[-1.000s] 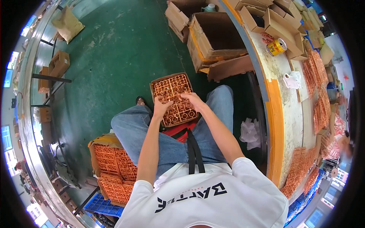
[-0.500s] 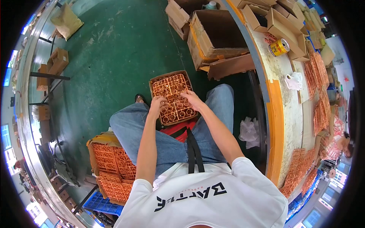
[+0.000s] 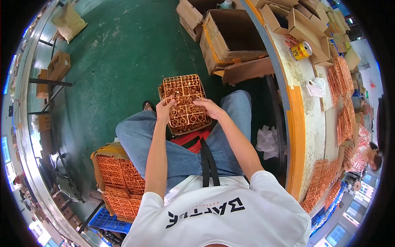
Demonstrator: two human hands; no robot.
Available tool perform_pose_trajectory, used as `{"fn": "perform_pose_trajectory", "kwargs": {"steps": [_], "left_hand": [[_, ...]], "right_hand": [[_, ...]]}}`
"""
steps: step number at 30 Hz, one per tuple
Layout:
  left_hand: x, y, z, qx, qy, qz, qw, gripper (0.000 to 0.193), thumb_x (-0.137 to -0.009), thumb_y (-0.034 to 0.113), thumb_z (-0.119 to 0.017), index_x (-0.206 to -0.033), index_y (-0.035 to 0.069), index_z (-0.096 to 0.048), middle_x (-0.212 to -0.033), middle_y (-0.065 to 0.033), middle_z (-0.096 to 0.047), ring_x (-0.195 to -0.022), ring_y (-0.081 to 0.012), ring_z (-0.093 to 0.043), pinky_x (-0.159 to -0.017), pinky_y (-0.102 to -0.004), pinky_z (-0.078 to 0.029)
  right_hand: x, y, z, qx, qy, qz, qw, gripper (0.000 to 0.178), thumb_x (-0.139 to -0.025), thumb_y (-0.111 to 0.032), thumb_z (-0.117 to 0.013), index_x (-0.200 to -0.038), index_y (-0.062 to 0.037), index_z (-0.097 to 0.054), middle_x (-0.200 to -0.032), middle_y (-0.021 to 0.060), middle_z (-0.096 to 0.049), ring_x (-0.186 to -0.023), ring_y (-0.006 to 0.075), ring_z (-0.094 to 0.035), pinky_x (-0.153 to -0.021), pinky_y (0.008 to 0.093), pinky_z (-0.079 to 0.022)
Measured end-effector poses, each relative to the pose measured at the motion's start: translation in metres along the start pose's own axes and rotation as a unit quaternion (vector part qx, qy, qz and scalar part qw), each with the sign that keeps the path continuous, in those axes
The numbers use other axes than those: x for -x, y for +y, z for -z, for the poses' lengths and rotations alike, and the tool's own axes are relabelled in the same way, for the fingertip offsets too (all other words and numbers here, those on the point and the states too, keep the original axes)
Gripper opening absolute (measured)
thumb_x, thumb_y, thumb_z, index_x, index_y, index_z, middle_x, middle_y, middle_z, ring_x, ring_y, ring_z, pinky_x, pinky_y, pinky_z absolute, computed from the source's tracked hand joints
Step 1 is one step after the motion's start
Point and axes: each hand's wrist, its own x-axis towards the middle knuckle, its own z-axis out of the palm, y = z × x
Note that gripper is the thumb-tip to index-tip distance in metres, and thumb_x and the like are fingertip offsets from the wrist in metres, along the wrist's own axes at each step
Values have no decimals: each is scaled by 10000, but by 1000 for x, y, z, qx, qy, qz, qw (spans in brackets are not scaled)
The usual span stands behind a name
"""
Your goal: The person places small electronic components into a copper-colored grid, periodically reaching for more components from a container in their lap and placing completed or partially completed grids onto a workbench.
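Your left hand (image 3: 164, 110) and right hand (image 3: 211, 109) pinch the side edges of the coppery lattice frame (image 3: 186, 105), above the open carton (image 3: 185, 132) between your knees; it seems light, rather stiff, its thin bars breakable, so better hold the outer rim

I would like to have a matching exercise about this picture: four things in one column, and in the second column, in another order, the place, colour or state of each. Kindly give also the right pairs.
Things:
1. Grid frame at picture centre
2. Can
3. Crate
4. Sack

Places, colours or states:
A. Beige, at upper left
B. Yellow, on the worktop
C. Held by the left hand and right hand
D. Blue, at lower left

Right pairs: 1-C, 2-B, 3-D, 4-A
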Motion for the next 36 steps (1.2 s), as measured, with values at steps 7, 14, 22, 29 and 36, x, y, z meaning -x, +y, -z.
{"fn": "perform_pose_trajectory", "kwargs": {"steps": [7,14,22,29,36], "left_hand": [[16,-2,3,54,-92,181,978,339,-813,255,-669,-1021,10,-561,-909,-66,-600,-739,-136,-600,-684,-270,-513],[12,-10,-12,-36,-4,87,996,184,-795,-1,-624,-965,-30,-560,-910,-97,-612,-797,-162,-610,-618,-288,-559],[15,2,-17,-102,34,115,987,504,-704,186,-748,-1033,-59,-455,-1026,-151,-512,-740,-213,-614,-507,-279,-541],[10,-12,-20,-46,-29,122,991,274,-787,34,-635,-1009,-53,-499,-897,-153,-597,-777,-227,-645,-557,-314,-559],[2,-17,-22,-370,146,57,916,349,-763,183,-615,-1031,-11,-504,-814,-131,-618,-659,-237,-650,-588,-351,-537]], "right_hand": [[-3,8,-4,-26,-3,144,989,161,-784,7,-628,-944,17,-616,-857,63,-647,-725,136,-626,-644,242,-519],[-29,28,-1,289,177,199,920,157,-773,-78,-649,-863,22,-568,-781,70,-605,-688,111,-582,-581,247,-469],[-16,19,-7,117,80,184,973,289,-768,-168,-698,-908,-19,-493,-793,32,-536,-681,101,-529,-564,259,-466],[-39,37,4,218,213,177,936,205,-730,-25,-644,-892,11,-522,-778,60,-559,-646,115,-557,-534,279,-442],[-36,36,-5,180,164,125,962,368,-737,-35,-619,-1087,29,-524,-884,132,-575,-679,167,-586,-498,294,-479]]}}
